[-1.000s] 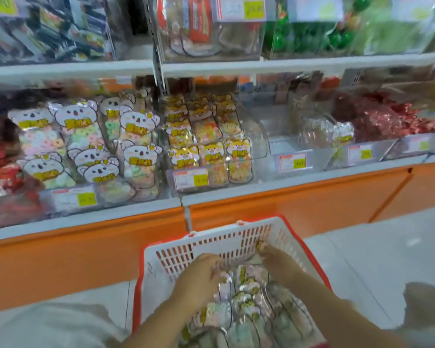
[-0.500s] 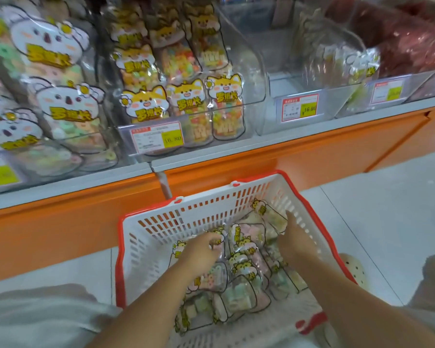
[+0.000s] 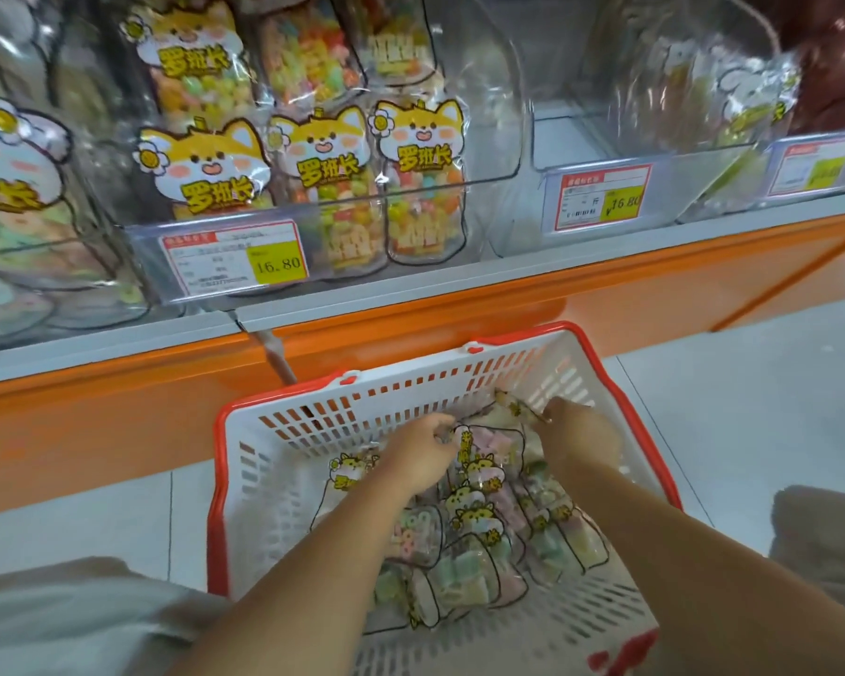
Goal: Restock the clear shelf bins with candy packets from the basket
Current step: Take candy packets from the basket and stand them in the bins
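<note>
- Nearest the viewer, two bare forearms reach forward into a white slotted basket [image 3: 264, 441] with a red rim, standing on pale floor tiles.
- Candy packets [image 3: 479, 544], clear with yellow cartoon animal heads and pastel sweets, lie heaped in its middle and toward its 3 o'clock side.
- The left hand [image 3: 423, 456] is at the heap's 11 o'clock, fingers curled over a packet's top edge.
- The right hand [image 3: 581, 439] is at the heap's 1 o'clock, fingertips pinching a packet's head near the far wall.
- Beyond, at 12 o'clock, runs an orange shelf base [image 3: 118, 412].
- Above it stand clear bins. The left bin [image 3: 69, 295], at 9 o'clock, holds white-faced packets.
- The centre bin [image 3: 489, 139], at 11 o'clock, holds upright yellow fox-faced packets.
- The next bin [image 3: 581, 139], at 1 o'clock, shows a bare grey floor.
- The far-right bin [image 3: 732, 187], at 2 o'clock, holds a few crumpled packets.
</note>
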A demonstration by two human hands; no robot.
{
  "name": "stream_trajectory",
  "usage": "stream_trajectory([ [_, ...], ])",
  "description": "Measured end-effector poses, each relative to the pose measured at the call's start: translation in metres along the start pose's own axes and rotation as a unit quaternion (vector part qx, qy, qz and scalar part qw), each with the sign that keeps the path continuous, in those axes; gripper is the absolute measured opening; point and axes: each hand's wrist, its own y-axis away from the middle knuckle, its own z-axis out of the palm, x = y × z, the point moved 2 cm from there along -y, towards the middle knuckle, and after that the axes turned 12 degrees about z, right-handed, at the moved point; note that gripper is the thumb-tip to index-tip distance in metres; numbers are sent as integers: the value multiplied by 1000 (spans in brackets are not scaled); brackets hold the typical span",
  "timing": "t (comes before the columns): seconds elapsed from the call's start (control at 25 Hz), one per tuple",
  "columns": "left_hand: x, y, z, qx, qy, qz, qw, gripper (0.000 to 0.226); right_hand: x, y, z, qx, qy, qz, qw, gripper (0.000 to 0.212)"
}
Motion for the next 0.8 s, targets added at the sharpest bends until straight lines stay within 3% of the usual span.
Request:
stream_trajectory([
  [0.2, 10, -4, 11, 10, 71, -15, 997, 47, 0, 8, -18, -12, -222, -76, 972, 22],
  [0.24, 13, -3, 13, 20, 95, -23, 995, 48, -3, 10, -21, -48, -310, -79, 946, 17],
  [0.32, 19, 3, 15, 53, 196, -60, 977, 59, -9, 17, -24, -183, -489, -52, 851, 4],
  [0.36, 20, 6, 15, 68, 260, -77, 960, 59, -11, 21, -26, -233, -533, -43, 812, 8],
  [0.52, 19, 27, 6, 103, 411, -58, 904, 30, -8, 35, -32, -349, -562, -36, 749, 12],
  [0.68, 30, 52, -12, 131, 368, -25, 920, 27, -8, 55, -39, -376, -592, -59, 711, 13],
  [0.8, 48, 68, -26, 136, 349, 16, 927, 30, -5, 69, -55, -378, -611, -107, 688, 42],
])
